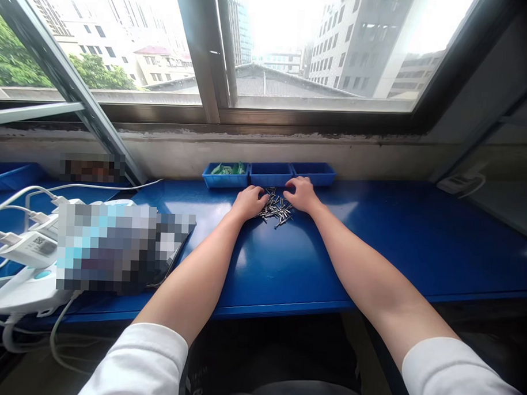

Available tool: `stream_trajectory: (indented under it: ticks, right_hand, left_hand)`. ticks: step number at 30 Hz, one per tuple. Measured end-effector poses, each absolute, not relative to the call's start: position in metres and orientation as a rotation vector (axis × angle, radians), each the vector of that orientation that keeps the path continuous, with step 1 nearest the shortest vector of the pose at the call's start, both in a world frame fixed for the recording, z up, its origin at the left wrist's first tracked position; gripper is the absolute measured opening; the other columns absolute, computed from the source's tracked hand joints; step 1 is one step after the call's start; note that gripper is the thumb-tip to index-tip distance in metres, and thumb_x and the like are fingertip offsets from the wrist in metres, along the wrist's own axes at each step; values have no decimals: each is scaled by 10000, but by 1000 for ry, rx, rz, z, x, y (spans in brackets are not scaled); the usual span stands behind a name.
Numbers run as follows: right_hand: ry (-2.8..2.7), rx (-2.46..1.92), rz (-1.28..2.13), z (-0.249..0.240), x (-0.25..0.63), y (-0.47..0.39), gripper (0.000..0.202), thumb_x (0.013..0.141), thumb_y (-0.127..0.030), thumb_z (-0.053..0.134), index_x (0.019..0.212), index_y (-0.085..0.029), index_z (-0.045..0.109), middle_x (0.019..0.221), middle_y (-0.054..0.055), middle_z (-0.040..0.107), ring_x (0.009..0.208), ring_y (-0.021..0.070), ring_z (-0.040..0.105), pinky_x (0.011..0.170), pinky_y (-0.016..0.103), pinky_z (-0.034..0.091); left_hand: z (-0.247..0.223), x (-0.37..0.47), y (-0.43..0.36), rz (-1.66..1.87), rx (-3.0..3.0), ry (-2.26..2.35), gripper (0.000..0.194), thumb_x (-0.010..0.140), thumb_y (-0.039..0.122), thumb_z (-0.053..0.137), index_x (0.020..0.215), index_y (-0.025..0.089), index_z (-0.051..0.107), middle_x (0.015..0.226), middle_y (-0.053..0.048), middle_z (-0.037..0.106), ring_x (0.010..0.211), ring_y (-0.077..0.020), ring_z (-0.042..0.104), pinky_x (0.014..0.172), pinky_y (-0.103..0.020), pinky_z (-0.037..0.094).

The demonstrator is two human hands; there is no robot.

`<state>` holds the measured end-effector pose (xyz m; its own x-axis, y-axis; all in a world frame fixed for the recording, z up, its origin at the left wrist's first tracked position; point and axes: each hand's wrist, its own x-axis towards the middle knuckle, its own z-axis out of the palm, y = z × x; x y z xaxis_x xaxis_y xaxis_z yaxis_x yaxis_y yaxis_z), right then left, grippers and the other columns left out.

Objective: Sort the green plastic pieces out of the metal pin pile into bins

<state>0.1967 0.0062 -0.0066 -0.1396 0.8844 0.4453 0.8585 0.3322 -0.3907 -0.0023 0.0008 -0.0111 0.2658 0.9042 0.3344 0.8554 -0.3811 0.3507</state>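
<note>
A loose pile of small, thin metal pieces (277, 208), shaped like screws or rivets, lies on the blue tabletop (265, 266). My left hand (249, 202) rests at the pile's left edge, curved, its thumb touching or very near the pieces. On the opposite side, my right hand (303, 194) is cupped with thumb and fingers apart, and nothing shows between them. Just behind the pile stand three joined blue bins: the left bin (207, 180) holds green-wrapped items, while the middle bin (270, 179) and right bin (327, 178) show no contents.
A white power strip (27, 287) with plugged-in chargers (26, 248) and cables occupies the table's left side, beside a blurred-out object and a dark flat device (175, 258). Another blue tray (13, 176) sits far left. A metal frame post (97, 122) slants before the window.
</note>
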Motion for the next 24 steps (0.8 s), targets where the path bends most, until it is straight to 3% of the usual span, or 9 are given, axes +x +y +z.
stream_trajectory:
  ticks: [5, 14, 24]
  right_hand:
    - [-2245, -1407, 198, -10, 188, 4, 315, 775, -419, 600, 964, -179, 676, 986, 86, 610, 954, 237, 536, 862, 349, 419]
    - [-2088, -1362, 419, -9, 189, 4, 180, 731, -335, 669, 763, -164, 622, 765, 16, 640, 703, 139, 558, 647, 251, 416]
    - [-1674, -990, 797, -9, 191, 10, 223, 693, -353, 682, 760, -185, 552, 747, 20, 663, 713, 164, 622, 698, 301, 493]
  left_hand:
    - [-14, -3, 3, 742, 2465, 1614, 364, 848, 449, 453, 1009, 193, 655, 1078, -79, 622, 992, -228, 579, 895, -302, 434]
    - [-11, -4, 0, 755, 2484, 1582, 328, 841, 436, 478, 948, 197, 677, 999, -74, 639, 916, -220, 592, 825, -299, 459]
    - [-10, -1, -1, 899, 2471, 1535, 304, 855, 404, 467, 952, 206, 676, 1014, -65, 639, 933, -217, 596, 854, -308, 460]
